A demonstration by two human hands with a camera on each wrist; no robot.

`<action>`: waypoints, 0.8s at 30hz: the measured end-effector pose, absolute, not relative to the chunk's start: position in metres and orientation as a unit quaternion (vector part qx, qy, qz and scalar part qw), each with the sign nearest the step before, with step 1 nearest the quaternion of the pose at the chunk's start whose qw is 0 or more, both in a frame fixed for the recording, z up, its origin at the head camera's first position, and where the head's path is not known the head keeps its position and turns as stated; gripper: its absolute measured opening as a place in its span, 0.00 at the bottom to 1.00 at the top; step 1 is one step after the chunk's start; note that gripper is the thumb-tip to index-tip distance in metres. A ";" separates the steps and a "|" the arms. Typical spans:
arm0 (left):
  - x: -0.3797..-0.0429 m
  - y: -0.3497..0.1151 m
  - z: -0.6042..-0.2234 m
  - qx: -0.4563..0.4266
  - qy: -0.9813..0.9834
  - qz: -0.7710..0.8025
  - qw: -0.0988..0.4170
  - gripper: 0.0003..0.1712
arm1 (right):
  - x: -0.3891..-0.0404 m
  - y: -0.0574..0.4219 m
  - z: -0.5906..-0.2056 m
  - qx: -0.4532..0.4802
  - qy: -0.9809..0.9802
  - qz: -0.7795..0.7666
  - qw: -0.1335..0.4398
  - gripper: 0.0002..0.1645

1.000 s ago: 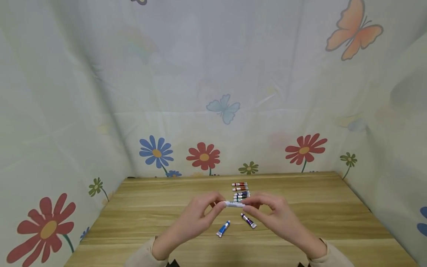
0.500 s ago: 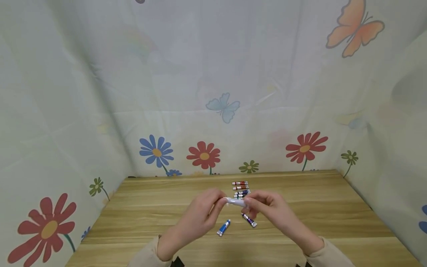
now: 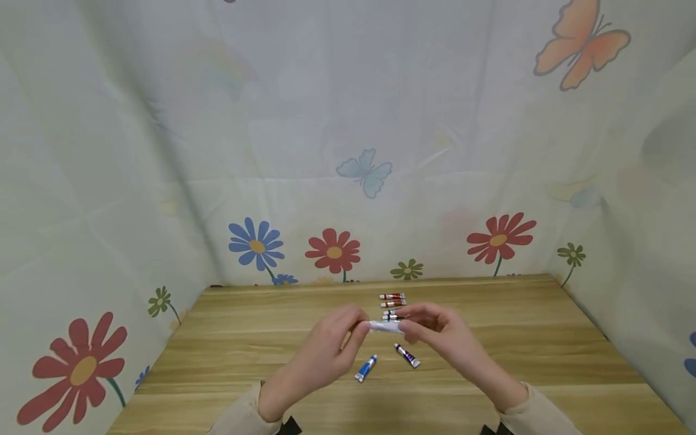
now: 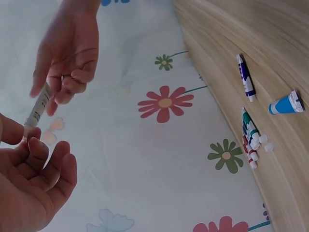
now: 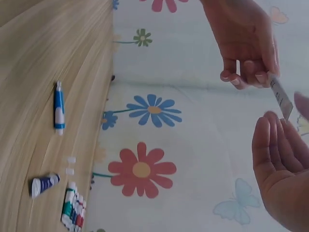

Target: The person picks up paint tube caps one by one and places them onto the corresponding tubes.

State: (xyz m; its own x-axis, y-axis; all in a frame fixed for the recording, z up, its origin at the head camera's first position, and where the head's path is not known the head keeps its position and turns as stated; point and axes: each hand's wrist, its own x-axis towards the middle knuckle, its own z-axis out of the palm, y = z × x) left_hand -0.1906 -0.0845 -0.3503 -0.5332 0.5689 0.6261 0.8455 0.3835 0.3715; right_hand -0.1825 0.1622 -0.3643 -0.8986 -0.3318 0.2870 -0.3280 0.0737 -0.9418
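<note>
Both hands hold a white paint tube (image 3: 385,326) level above the table. My left hand (image 3: 334,341) pinches its cap end between thumb and fingertips. My right hand (image 3: 443,332) grips the flat tail end between thumb and fingers. The left wrist view shows dark printing on the tube (image 4: 38,107), with the cap mostly covered by the left fingertips. Below the hands lie a blue paint tube (image 3: 366,368) and a purple paint tube (image 3: 407,356), apart from each other.
Behind the hands, several paint tubes lie in a row, a red paint tube (image 3: 393,296) farthest back; the right hand partly covers the nearer ones. Two small white pieces (image 4: 266,142) lie beside the row. A flowered curtain (image 3: 293,181) rises behind the wooden table (image 3: 244,338).
The right fingers dropped and turned around the tube's tail, then came back up. The tube tilted slightly and is now nearly level. The left hand keeps its pinch.
</note>
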 end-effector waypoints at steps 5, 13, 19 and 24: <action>-0.192 -0.087 -0.351 -0.386 -0.826 -0.392 0.126 0.08 | -0.180 0.162 -0.371 -0.316 0.748 -0.572 -0.115 0.17; -0.195 -0.086 -0.351 -0.337 -0.839 -0.421 0.069 0.14 | -0.182 0.159 -0.374 -0.347 0.762 -0.512 -0.193 0.13; -0.196 -0.081 -0.352 -0.317 -0.835 -0.442 0.083 0.13 | -0.183 0.159 -0.371 -0.288 0.775 -0.544 -0.146 0.08; -0.197 -0.076 -0.356 -0.325 -0.828 -0.445 0.105 0.12 | -0.188 0.159 -0.369 -0.223 0.748 -0.618 -0.087 0.10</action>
